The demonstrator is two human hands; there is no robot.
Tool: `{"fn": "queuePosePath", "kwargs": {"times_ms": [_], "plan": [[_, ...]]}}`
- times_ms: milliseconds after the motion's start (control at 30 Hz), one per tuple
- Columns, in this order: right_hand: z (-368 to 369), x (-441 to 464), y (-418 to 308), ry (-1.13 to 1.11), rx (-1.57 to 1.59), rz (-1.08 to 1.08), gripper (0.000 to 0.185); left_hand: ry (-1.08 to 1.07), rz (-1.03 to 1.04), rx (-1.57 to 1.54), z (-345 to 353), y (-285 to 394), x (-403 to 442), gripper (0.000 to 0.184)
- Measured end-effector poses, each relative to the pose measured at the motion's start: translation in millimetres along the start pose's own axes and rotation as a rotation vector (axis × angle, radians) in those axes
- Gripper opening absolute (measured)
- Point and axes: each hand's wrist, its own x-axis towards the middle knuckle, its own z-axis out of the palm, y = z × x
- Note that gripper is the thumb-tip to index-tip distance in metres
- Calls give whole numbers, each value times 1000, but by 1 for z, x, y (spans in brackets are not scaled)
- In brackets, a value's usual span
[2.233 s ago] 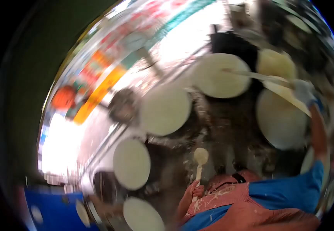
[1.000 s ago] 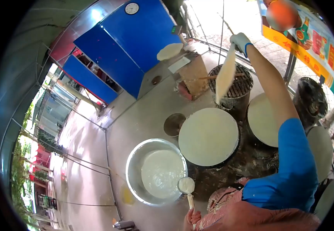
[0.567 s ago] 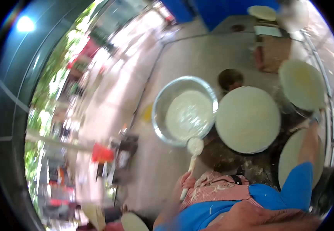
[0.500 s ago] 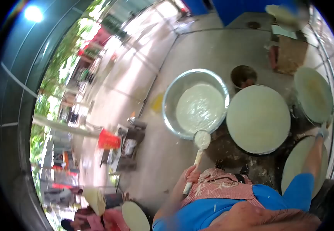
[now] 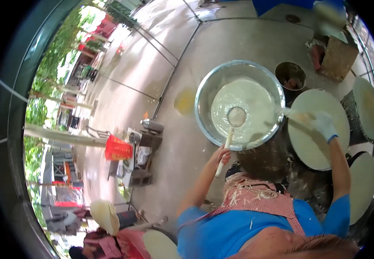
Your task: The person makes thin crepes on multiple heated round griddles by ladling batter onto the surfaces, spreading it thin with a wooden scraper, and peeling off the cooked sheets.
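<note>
My left hand (image 5: 222, 157) is closed around the pale handle of a ladle (image 5: 230, 137). The ladle's round cup is in the white batter (image 5: 256, 99) inside a wide metal basin (image 5: 204, 126). My right hand (image 5: 323, 126), in a white glove with a blue cuff edge, is over a round griddle (image 5: 314, 153) with a pale surface. A pale, elongated thing (image 5: 297, 115) stretches from its fingers towards the basin's right rim. Blur hides what it is and how the fingers close on it.
A dark pot (image 5: 290, 76) stands behind the griddle, near a cardboard box (image 5: 339, 58). Two more pale round plates (image 5: 368, 110) (image 5: 361, 185) are at the right. At left are a red bucket (image 5: 118, 148) and a metal flask (image 5: 152, 125). Another person (image 5: 109, 246) is at the lower left.
My left hand has moved the ladle from the basin's near rim into the batter. My right hand has come from the far-right plates to the griddle beside the basin. The view has shifted.
</note>
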Motion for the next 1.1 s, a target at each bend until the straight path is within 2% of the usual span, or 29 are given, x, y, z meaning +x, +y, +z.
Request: {"fn": "queuePosePath", "kwargs": {"times_ms": [33,67,133,167,267,300,333,400,533,600,667,733,800,867,933,967,1033,1067,1100], "plan": [[29,12,-37,-52,-128,-19,29,13,-104,-5,-27,20,27,6],[65,21,-68,-115,-251,-29,27,27,-208,-11,-52,41,55,14],[160,32,-99,-165,-368,-67,23,104,-336,110,-71,70,89,16],[137,23,-142,-230,-372,-73,23,136,-379,188,-71,76,99,17],[92,11,-180,-262,-94,175,28,163,-463,324,-75,93,120,20],[120,1,-162,-208,-101,272,35,161,-483,358,-77,98,125,21],[147,-6,-162,-263,-228,338,36,157,-502,382,-78,102,132,22],[175,-14,-191,-306,-256,272,38,145,-522,418,-83,108,138,24],[200,-47,-182,-140,-163,424,39,147,-542,444,-87,113,143,28],[221,-69,-204,-192,-169,492,38,144,-532,449,-78,112,137,30],[233,-90,-217,-152,-44,588,38,149,-505,409,-58,116,115,33],[218,-113,-230,-1,-41,559,35,99,-511,232,-14,135,68,35],[181,-119,-251,152,-4,517,34,-84,-706,-58,49,181,11,34],[156,-117,-263,378,-34,428,30,0,-460,11,131,214,-60,30],[123,-105,-265,602,-3,297,30,-240,-379,3,178,245,-110,24],[107,-95,-262,730,-50,221,31,-358,-322,145,194,261,-124,23],[68,-74,-259,955,-117,71,35,-400,-192,323,236,284,-166,17],[44,-67,-266,1017,-112,69,33,-428,-147,423,254,299,-186,15],[22,-61,-273,1108,-97,74,32,-472,25,631,267,317,-200,13]]}}
